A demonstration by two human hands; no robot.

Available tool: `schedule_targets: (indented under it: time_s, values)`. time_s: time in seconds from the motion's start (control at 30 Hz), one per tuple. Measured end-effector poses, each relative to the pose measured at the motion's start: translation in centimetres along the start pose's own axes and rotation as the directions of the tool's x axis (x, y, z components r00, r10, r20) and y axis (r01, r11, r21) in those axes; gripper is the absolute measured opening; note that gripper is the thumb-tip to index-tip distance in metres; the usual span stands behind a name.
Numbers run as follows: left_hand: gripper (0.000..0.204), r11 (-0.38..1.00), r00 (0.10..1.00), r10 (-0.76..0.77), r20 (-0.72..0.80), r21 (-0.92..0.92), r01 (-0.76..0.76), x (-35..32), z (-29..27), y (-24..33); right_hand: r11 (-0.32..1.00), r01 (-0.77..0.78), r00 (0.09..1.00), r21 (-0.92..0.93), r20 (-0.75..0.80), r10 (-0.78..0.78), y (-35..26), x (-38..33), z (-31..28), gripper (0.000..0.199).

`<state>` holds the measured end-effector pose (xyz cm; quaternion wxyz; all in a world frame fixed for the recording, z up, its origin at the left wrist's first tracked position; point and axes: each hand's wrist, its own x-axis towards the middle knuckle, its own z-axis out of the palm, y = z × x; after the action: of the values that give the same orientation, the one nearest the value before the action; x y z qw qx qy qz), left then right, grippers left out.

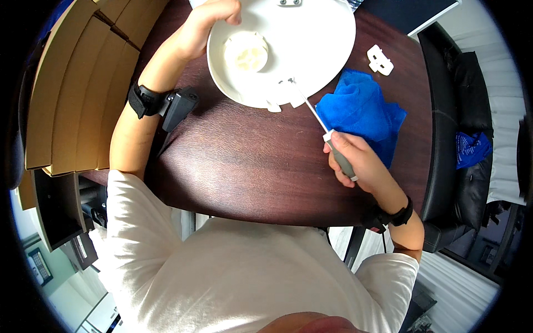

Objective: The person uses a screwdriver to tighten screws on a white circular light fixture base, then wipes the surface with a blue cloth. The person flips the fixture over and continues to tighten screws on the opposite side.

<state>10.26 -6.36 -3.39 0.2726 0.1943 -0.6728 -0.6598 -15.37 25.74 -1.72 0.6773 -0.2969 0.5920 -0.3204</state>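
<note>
A white, rounded plastic shell point(311, 44) lies on the table with its hollow side up, cut off by the top of the picture. Inside it stands a round ribbed cream-coloured hub point(247, 53). My left hand point(208, 25) is closed over the shell's upper left rim, some of its fingers hidden. In my right hand point(358, 158) is a screwdriver point(340, 158) with a grey handle, fingers wrapped around it. Its long shaft slants up to the left, and the tip meets the shell's near edge beside small dark screws point(290, 81).
A crumpled blue cloth point(361, 108) lies right of the shell, under the screwdriver's side. Farther right sits a small white plastic bracket point(380, 60). Cardboard boxes point(83, 94) line the left side of the dark wooden table point(250, 166). A black sofa point(455, 116) stands to the right.
</note>
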Motion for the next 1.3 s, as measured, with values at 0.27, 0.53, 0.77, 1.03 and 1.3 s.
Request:
schedule_targets:
  time_s: [0.27, 0.53, 0.77, 1.03, 1.3]
  values:
    - [0.029, 1.0, 0.999, 0.01, -0.04, 0.01, -0.01, -0.2, 2.0, 1.4, 0.983, -0.025, 0.998, 0.183, 0.061, 0.014, 1.1, 0.6, 1.4, 0.038]
    - [0.026, 0.997, 0.998, 0.057, -0.016, 0.046, -0.056, -0.4, 3.3, 2.5, 0.925, -0.028, 0.99, 0.38, 0.136, -0.027, 2.0, 1.4, 2.5, 0.038]
    - [0.022, 0.994, 0.997, 0.075, 0.021, 0.077, -0.077, -0.1, 2.5, 2.2, 0.867, -0.089, 0.977, 0.49, 0.213, -0.021, 2.4, 1.8, 2.6, 0.039]
    - [0.037, 0.997, 0.999, 0.037, -0.036, 0.074, -0.034, -0.2, 3.1, 2.7, 0.826, -0.139, 0.966, 0.547, 0.26, -0.01, 2.6, 1.9, 2.5, 0.042]
    - [0.046, 0.994, 0.999, 0.019, -0.028, 0.109, -0.016, -0.3, 2.6, 2.3, 0.776, -0.148, 0.956, 0.613, 0.29, -0.048, 3.3, 2.2, 3.1, 0.045]
